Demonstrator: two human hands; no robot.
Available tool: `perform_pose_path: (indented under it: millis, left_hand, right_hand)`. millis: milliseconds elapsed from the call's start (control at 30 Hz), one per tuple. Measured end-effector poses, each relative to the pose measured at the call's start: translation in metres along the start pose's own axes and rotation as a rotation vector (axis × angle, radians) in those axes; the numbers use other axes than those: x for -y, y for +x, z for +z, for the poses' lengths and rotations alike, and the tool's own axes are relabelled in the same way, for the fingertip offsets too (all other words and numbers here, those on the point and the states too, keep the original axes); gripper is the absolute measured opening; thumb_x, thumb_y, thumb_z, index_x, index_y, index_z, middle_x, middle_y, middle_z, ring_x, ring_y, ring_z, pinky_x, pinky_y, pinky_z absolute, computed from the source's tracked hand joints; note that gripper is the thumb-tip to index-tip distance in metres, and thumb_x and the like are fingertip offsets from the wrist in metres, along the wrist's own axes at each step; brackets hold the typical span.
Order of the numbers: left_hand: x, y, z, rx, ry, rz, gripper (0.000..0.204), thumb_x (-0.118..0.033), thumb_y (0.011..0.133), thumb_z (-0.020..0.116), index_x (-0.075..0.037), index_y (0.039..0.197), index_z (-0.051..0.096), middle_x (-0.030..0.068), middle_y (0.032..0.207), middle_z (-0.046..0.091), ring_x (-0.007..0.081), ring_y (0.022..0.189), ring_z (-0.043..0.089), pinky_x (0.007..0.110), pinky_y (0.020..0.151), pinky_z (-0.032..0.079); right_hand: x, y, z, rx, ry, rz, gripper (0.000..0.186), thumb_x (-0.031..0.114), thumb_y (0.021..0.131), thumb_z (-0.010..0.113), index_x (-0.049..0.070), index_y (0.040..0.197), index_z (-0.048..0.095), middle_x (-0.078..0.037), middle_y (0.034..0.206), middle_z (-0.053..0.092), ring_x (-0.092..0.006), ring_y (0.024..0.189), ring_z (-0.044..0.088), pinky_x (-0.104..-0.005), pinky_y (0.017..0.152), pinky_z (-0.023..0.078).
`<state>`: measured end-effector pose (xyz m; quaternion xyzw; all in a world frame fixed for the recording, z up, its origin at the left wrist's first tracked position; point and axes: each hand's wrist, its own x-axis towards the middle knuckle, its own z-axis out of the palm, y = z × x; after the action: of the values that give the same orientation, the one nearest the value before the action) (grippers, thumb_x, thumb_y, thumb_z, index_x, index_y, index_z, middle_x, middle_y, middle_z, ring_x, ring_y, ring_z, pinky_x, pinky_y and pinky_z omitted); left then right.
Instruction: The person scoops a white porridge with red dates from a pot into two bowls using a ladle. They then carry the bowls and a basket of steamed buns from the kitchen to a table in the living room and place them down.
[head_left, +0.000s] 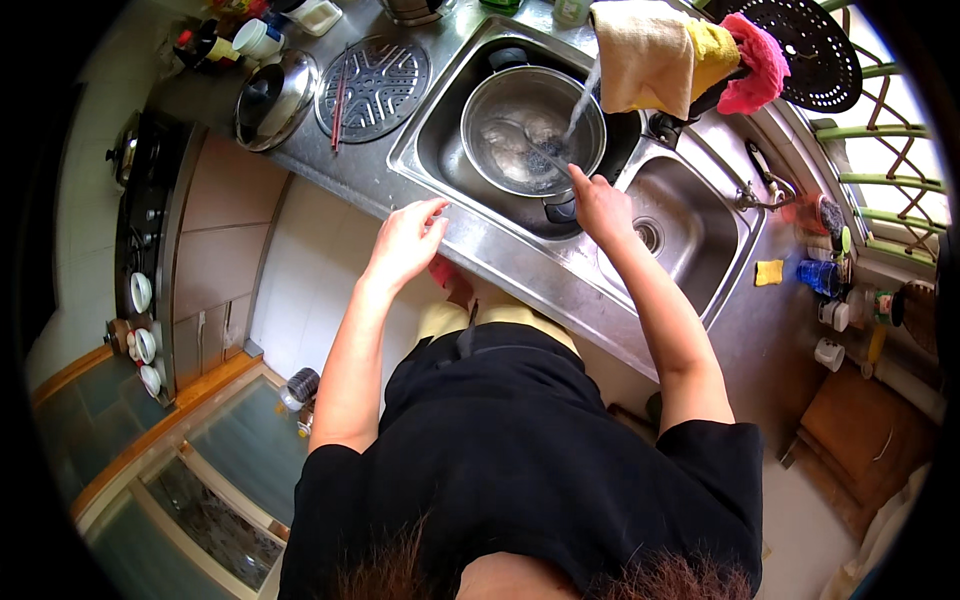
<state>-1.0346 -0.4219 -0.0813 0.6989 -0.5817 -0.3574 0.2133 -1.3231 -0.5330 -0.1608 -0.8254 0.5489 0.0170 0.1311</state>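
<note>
In the left sink basin [430, 165] stands a metal pot [597, 140] with two black side handles. Cloudy water and pale bubbles or lumps show inside it. A stream of water [584, 100] falls into the pot. My right hand [603, 208] reaches over the pot's near right rim, closed round the slim dark handle of a utensil [550, 155]. The utensil's head is in the water and its kind cannot be made out. My left hand [408, 240] hovers by the counter's front edge, fingers loosely curved and apart, holding nothing.
Left of the sink lie a round slotted metal rack [390, 85], red chopsticks [338, 110] and a pot lid [272, 98]. Cloths [645, 60] hang above the tap. The right basin [690, 215] has a drain. A yellow sponge [769, 272] and jars stand to the right.
</note>
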Motion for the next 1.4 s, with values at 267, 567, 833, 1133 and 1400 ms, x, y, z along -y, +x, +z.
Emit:
perform_pose_path:
  millis: [267, 567, 833, 1133, 1400]
  left_hand:
    - [0.004, -0.015, 0.003, -0.073, -0.013, -0.011, 0.031, -0.015, 0.084, 0.059, -0.005, 0.113, 0.064, 0.0148, 0.099, 0.065, 0.0278, 0.083, 0.064, 0.037, 0.075, 0.051]
    - [0.01, -0.022, 0.004, -0.078, -0.025, -0.03, 0.031, -0.012, 0.085, 0.06, -0.002, 0.114, 0.063, 0.0128, 0.1, 0.067, 0.0192, 0.079, 0.063, 0.03, 0.069, 0.049]
    - [0.01, -0.02, 0.005, -0.049, -0.032, -0.04, 0.031, -0.011, 0.085, 0.06, -0.001, 0.115, 0.063, 0.0119, 0.101, 0.067, 0.0162, 0.084, 0.063, 0.028, 0.07, 0.049]
    - [-0.009, -0.008, 0.004, -0.045, -0.017, 0.04, 0.031, -0.011, 0.085, 0.059, -0.002, 0.115, 0.063, 0.0121, 0.102, 0.067, 0.017, 0.084, 0.064, 0.028, 0.071, 0.05]
    - [-0.011, -0.01, 0.001, -0.033, -0.016, 0.024, 0.031, -0.011, 0.086, 0.059, -0.002, 0.115, 0.063, 0.0114, 0.1, 0.067, 0.0165, 0.082, 0.062, 0.028, 0.071, 0.049]
  right_hand:
    - [0.001, 0.017, 0.01, -0.054, 0.237, 0.347, 0.039, 0.024, 0.091, 0.051, 0.004, 0.124, 0.052, -0.023, 0.09, 0.067, -0.0399, 0.085, 0.065, -0.0495, 0.075, 0.051]
    - [0.025, 0.018, 0.031, 0.098, 1.437, 0.692, 0.039, 0.021, 0.093, 0.053, 0.005, 0.129, 0.054, 0.003, 0.064, 0.046, -0.0074, 0.051, 0.042, -0.0237, 0.045, 0.041]
    - [0.005, -0.044, -0.056, 0.031, 0.514, -0.019, 0.038, 0.021, 0.089, 0.054, 0.006, 0.124, 0.056, -0.023, 0.089, 0.065, -0.0399, 0.084, 0.063, -0.0472, 0.072, 0.049]
    - [-0.017, -0.039, -0.02, -0.077, 0.613, 0.28, 0.035, 0.025, 0.089, 0.052, 0.004, 0.115, 0.062, -0.023, 0.085, 0.067, -0.0377, 0.079, 0.066, -0.0457, 0.073, 0.051]
    - [-0.027, 0.002, 0.029, 0.097, 0.498, 0.24, 0.044, 0.043, 0.089, 0.054, 0.005, 0.109, 0.066, -0.014, 0.089, 0.069, -0.0189, 0.073, 0.067, -0.0346, 0.07, 0.053]
